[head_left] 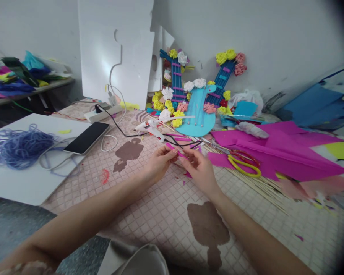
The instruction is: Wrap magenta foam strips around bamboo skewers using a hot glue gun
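Observation:
Between my two hands, over the middle of the table, is a narrow strip of magenta paper (pixel 170 146). My left hand (pixel 162 162) pinches it from the left, thumb on top. From the right, my right hand (pixel 197 165) closes on the same strip, and the fingertips of both hands nearly meet. Fingers cover much of the strip, so its full shape is hidden. Just beyond my hands lies a white glue gun (pixel 154 129) with a black cord. More magenta strips rest behind it.
Yellow-handled scissors (pixel 243 166), thin wooden sticks (pixel 258 187) and magenta paper sheets (pixel 289 152) lie to the right. Paper-flower decorations (pixel 199 107) lean at the wall. Leftward are a phone (pixel 87 138), a power strip (pixel 103 111) and a blue yarn heap (pixel 23 147) on a white board.

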`<move>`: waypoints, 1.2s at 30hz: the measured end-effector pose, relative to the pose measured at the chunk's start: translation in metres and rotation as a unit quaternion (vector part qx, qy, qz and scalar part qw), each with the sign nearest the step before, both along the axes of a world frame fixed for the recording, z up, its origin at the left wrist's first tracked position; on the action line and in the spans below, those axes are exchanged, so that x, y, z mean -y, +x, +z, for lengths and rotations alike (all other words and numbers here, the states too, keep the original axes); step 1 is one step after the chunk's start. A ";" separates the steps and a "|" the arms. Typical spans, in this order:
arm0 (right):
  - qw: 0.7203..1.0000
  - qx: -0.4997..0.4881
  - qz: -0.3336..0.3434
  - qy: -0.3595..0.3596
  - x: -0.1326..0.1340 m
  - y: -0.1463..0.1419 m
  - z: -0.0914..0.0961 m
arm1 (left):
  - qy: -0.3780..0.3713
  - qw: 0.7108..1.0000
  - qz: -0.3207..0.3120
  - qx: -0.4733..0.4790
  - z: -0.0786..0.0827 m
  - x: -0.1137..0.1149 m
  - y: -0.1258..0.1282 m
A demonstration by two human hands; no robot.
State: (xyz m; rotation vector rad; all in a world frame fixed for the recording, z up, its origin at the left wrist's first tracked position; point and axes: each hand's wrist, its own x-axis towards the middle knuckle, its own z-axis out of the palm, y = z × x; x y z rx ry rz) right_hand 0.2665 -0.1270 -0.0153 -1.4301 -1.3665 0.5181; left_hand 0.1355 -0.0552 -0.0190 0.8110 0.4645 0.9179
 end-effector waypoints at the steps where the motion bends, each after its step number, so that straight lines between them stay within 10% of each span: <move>1: 1.000 -0.003 0.003 -0.009 0.000 0.001 0.000 | 0.002 1.000 0.000 0.004 0.000 0.000 0.000; 9: 0.979 0.160 -0.035 0.124 0.003 0.000 0.001 | -0.005 1.000 0.001 -0.002 0.002 0.002 0.001; 36: 0.968 -0.236 0.070 -0.054 0.001 -0.007 0.005 | 0.114 0.992 0.035 -0.033 0.011 0.000 -0.005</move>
